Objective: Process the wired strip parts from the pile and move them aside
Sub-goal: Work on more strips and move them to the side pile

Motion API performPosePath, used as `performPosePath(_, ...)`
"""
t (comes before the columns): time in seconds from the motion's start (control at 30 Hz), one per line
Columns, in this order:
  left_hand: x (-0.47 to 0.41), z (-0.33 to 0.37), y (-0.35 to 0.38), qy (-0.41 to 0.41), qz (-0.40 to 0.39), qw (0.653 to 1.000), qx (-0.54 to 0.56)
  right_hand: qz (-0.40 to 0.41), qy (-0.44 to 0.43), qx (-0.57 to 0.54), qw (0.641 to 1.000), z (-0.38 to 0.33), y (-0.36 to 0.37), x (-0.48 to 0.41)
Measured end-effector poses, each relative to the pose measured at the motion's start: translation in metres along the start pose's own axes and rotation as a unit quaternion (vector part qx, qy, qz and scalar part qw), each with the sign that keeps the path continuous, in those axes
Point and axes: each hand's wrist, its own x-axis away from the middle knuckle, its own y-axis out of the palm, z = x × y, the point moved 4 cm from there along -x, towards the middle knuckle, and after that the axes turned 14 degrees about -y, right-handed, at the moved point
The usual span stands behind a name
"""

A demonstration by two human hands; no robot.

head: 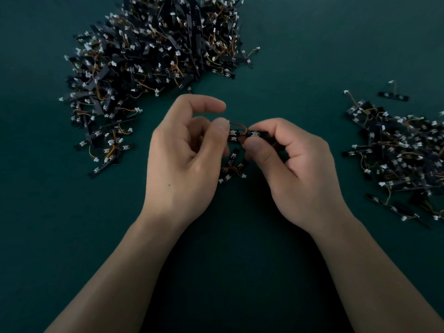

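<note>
A large pile of black strip parts with thin orange and yellow wires and white plugs (pixel 153 58) lies at the upper left. Between both hands, at the centre, is one black wired strip part (pixel 242 135). My left hand (pixel 185 159) pinches its left end with thumb and fingertips. My right hand (pixel 290 164) grips its right end, and the rest of the strip is hidden inside that fist. An orange wire loops above the strip between the two grips. Two or three more strip parts (pixel 231 170) lie on the mat just under the hands.
A second, flatter pile of the same strip parts (pixel 398 159) spreads along the right edge, with one loose strip (pixel 394 95) above it. Everything rests on a dark green mat (pixel 300 56). Stray strips (pixel 105 162) trail from the big pile's lower edge.
</note>
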Motion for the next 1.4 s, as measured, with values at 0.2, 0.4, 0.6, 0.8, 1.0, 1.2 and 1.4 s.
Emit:
performPosePath(0.2, 0.0004, -0.0012, 0.0036, -0.011, -0.024, 0.999, -0.037, -0.003, 0.006, -0.026, 1.000, 0.0005, -0.0010, -0.0001)
performPosePath(0.4, 0.0000, -0.0022, 0.0056, -0.018, -0.029, 0.997, -0.073, -0.006, 0.029, -0.072, 0.997, 0.0047, 0.0004, 0.0019)
performPosePath(0.6, 0.0013, -0.0006, 0.0063, -0.008, -0.036, 0.996, -0.085, -0.002, 0.042, -0.078, 0.996, 0.0067, 0.0010, 0.0028)
performPosePath(0.8, 0.0006, -0.0003, 0.0045, -0.013, -0.025, 0.997, -0.070, -0.021, 0.054, -0.071, 0.996, 0.0048, 0.0017, 0.0013)
performPosePath(1.0, 0.0005, -0.0007, 0.0047, -0.017, -0.020, 0.998, -0.054, -0.040, 0.058, -0.058, 0.996, 0.0049, 0.0040, 0.0013)
performPosePath(1.2, -0.0001, -0.0008, 0.0044, -0.018, -0.009, 0.998, -0.055, -0.044, 0.070, -0.027, 0.996, 0.0058, 0.0046, 0.0013)
performPosePath(1.4, -0.0004, -0.0011, 0.0041, -0.019, -0.004, 0.998, -0.053, -0.057, 0.084, 0.008, 0.995, 0.0066, 0.0053, 0.0013)
